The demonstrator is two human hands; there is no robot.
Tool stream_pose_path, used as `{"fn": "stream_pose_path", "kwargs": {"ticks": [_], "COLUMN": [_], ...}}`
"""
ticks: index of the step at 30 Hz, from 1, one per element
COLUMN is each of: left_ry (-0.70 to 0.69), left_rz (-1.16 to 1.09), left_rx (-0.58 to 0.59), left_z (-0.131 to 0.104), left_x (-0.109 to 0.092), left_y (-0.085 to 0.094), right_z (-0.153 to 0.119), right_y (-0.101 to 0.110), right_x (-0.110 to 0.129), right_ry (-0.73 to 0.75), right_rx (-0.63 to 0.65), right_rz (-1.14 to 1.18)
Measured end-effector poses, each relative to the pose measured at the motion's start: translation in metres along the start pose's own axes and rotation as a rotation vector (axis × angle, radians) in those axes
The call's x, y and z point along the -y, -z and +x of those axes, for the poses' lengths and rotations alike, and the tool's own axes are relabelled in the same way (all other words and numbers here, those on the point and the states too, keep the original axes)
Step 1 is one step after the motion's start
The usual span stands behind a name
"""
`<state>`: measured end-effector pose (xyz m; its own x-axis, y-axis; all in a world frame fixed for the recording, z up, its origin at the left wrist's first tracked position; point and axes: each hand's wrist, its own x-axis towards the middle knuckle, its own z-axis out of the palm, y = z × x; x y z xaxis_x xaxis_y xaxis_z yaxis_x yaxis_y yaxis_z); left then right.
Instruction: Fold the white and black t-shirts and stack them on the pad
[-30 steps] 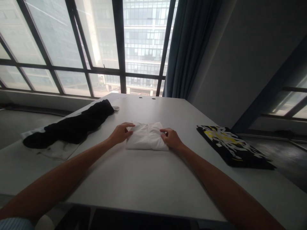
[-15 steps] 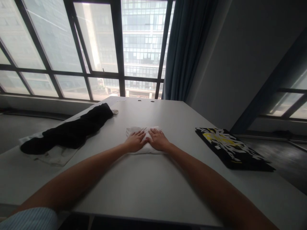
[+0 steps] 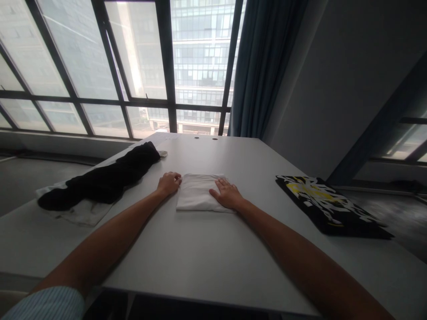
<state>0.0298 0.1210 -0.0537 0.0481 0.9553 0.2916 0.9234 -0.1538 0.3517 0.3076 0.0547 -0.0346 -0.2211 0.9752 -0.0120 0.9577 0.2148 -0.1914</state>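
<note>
A white cloth [image 3: 196, 193], folded into a flat rectangle, lies on the table in the middle of the head view. My right hand [image 3: 227, 194] rests flat on its right side, with fingers stretched out. At the cloth's far left edge is my left hand [image 3: 170, 182], its fingers curled and closed on the border there. The fingertips are small and partly hidden, so the exact grip is hard to see.
On the left of the white table [image 3: 207, 258] lies a bunched black garment [image 3: 110, 180] over white fabric [image 3: 86, 214]. A folded black garment with white and yellow print [image 3: 328, 204] lies on the right. Windows and a blue curtain [image 3: 263, 71] stand behind.
My left hand has moved left from the middle of the cloth to its edge. My right hand has shifted right. The cloth now looks smoother and flatter.
</note>
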Motion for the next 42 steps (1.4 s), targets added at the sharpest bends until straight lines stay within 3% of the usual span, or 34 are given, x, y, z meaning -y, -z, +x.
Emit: {"fn": "stream_pose_path", "kwargs": {"ticks": [6, 12, 18, 23, 26, 30, 35, 39, 42], "left_ry": [0.010, 0.000, -0.024, -0.035, -0.060, -0.049, -0.001, -0.269, -0.470], "left_rz": [-0.114, -0.202, -0.320, -0.433, -0.496, -0.546, -0.557, -0.314, -0.157], "left_rx": [-0.045, -0.063, -0.108, -0.140, -0.092, -0.037, -0.059, -0.163, -0.078], "left_z": [0.007, 0.006, 0.005, 0.003, 0.003, 0.006, 0.000, -0.012, -0.019], "left_x": [-0.002, 0.001, 0.000, -0.008, -0.011, -0.011, -0.010, -0.018, -0.029], "left_y": [-0.006, -0.009, -0.007, -0.005, -0.007, -0.010, -0.008, -0.005, -0.007], "right_z": [0.027, 0.085, 0.117, 0.118, 0.118, 0.120, 0.113, 0.094, 0.078], "right_y": [0.014, 0.009, 0.008, 0.016, 0.020, 0.019, 0.009, 0.008, 0.008], "right_x": [0.026, 0.069, 0.072, 0.050, 0.041, 0.049, 0.067, 0.052, 0.024], "right_ry": [0.127, 0.203, 0.185, 0.343, 0.379, 0.317, 0.203, 0.154, 0.059], "right_rx": [-0.131, -0.067, -0.087, -0.120, -0.149, -0.180, -0.196, -0.185, -0.191], "right_rz": [-0.071, 0.101, 0.191, 0.535, 0.646, 0.572, 0.252, 0.006, -0.066]}}
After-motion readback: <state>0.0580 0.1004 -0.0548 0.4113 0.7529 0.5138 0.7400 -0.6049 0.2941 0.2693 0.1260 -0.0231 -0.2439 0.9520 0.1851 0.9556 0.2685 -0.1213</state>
